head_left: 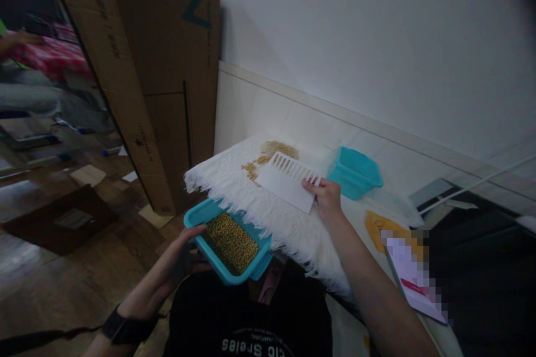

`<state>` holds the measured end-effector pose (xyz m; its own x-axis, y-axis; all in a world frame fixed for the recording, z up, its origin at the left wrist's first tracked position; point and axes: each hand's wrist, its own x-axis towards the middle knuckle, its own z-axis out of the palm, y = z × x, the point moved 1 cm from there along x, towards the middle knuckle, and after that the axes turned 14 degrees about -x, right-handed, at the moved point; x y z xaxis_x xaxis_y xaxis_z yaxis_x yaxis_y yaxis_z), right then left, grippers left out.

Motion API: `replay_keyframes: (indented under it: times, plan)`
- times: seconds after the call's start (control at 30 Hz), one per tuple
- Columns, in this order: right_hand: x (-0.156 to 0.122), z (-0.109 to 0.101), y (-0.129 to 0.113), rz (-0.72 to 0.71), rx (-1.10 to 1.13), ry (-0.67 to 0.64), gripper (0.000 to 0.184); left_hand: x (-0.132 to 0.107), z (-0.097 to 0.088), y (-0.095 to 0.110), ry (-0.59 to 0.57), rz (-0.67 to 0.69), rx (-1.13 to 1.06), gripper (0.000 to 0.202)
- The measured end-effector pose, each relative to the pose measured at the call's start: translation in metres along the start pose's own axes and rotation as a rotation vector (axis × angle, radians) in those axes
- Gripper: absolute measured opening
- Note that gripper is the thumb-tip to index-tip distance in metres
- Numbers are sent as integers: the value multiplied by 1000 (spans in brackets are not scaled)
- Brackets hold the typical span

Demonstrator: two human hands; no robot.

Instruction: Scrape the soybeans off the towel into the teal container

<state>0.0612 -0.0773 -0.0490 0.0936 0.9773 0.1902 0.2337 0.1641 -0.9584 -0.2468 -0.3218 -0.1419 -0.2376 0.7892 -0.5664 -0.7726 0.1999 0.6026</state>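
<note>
My left hand (186,254) grips the left rim of a blue plastic basin (240,280), its thumb over the edge. Small round yellowish-green beans (232,242) fill much of the basin, which sits below the fringed edge of a white cloth (288,228). In my right hand (328,196) is a flat white slotted plate (287,183), pinched at its right end and low over the cloth. Left of and behind the plate lie loose tan beans (251,170), part of them in a heap (280,149).
A second blue basin (355,170) stands near the wall on the right. Beside it are a clear plastic bag (393,206), a yellow packet (374,228) and a booklet (412,276). A tall cardboard box (167,67) rises at the left. Another person's arm (19,40) shows far left.
</note>
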Motion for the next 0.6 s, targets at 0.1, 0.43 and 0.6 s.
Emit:
replay_keyframes:
  times: [0.1, 0.43, 0.6]
  plan:
    - [-1, 2, 0, 6, 15, -3, 43, 1, 0, 0, -1, -12, 2, 64]
    - [-6, 6, -3, 30, 35, -54, 51, -1, 0, 0, -18, -17, -8, 58]
    - [-9, 7, -6, 17, 14, -95, 54, 1, 1, 0, -15, -6, -20, 56]
